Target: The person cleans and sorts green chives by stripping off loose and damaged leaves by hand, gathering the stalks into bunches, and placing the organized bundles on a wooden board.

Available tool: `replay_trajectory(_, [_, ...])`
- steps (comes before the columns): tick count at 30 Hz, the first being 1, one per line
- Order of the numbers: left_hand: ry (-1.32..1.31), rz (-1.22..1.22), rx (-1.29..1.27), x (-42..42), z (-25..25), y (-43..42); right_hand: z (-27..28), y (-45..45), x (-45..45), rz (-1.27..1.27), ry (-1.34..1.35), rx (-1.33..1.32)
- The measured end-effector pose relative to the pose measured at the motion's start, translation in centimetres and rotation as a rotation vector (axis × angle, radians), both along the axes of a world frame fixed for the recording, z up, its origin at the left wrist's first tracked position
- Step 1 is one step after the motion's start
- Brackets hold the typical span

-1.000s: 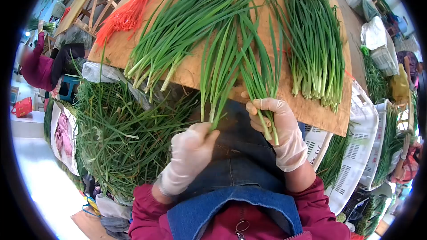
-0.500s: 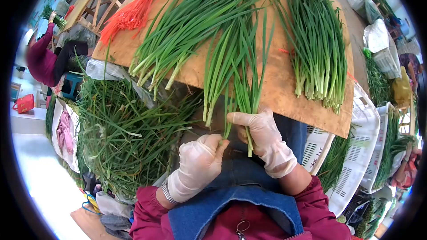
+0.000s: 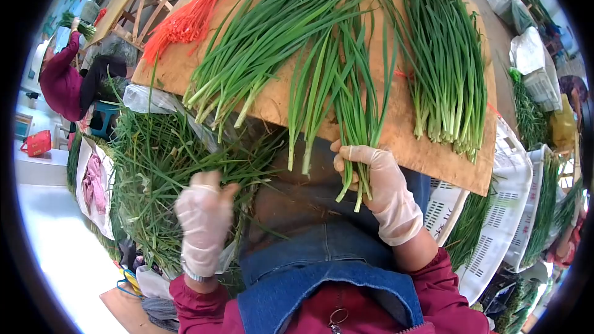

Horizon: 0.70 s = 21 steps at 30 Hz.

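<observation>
My gloved right hand (image 3: 377,179) is closed around the lower stems of a small bunch of garlic chives (image 3: 359,120); the pale ends stick out below the fingers and the leaves lie up on the board. My gloved left hand (image 3: 207,213) is over the near edge of a heap of loose chive leaves (image 3: 167,167), smeared by motion, so its fingers are unclear. A large spread of chives (image 3: 260,49) covers the middle of the wooden board (image 3: 383,80), a few stalks hanging over its front edge. On the right lies a thick, evenly laid bundle of chives (image 3: 448,80).
Red plastic ties (image 3: 192,18) lie at the board's far left. White crates (image 3: 495,210) with chives stand to the right. At far left a person in a purple top (image 3: 62,83) holds up chives. A red bag (image 3: 37,143) sits behind the heap.
My left hand has moved left from the stems to the leaf heap. My right hand has shifted slightly right, still gripping its chives, and more stem ends show below it.
</observation>
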<state>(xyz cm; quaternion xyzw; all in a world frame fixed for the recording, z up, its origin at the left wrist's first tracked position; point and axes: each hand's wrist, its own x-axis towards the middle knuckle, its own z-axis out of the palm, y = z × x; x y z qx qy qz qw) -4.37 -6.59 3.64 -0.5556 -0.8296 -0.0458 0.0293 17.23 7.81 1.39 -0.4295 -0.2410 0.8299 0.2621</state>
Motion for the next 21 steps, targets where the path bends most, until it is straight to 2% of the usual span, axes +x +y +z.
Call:
replay_trajectory(2, [-0.290, -0.192, 0.107, 3.5, 1.0, 2.4, 0.2, -0.4, -0.2, -0.023, -0.024, -0.031])
replay_trajectory(4, [-0.449, -0.263, 0.185, 5.6, 0.2, 4.6, 0.9, -0.3, -0.1, -0.073, 0.009, -0.103])
replay_trajectory(6, [-0.288, -0.098, 0.097, 7.1, -0.6, 7.3, 1.3, -0.2, 0.1, -0.082, 0.042, -0.128])
replay_trajectory(7, [-0.352, -0.033, -0.042, 7.2, -0.8, 8.5, 1.4, -0.1, 0.2, -0.085, 0.060, -0.141])
replay_trajectory(11, [-0.544, -0.069, 0.083, 7.4, -2.8, 9.6, 0.2, 0.3, 0.5, -0.089, 0.165, -0.105])
replay_trajectory(15, [-1.251, 0.187, 0.259, 8.0, -2.5, 8.4, 1.0, -0.4, -0.5, -0.071, -0.092, 0.082])
replay_trajectory(19, [-1.393, 0.018, 0.322, 9.2, -1.5, 6.4, 1.0, -0.9, -1.8, -0.061, -0.054, 0.102])
replay_trajectory(21, [-1.426, 0.058, 0.351, 9.2, -1.5, 6.1, 0.9, -1.3, -2.0, -0.097, 0.009, 0.071])
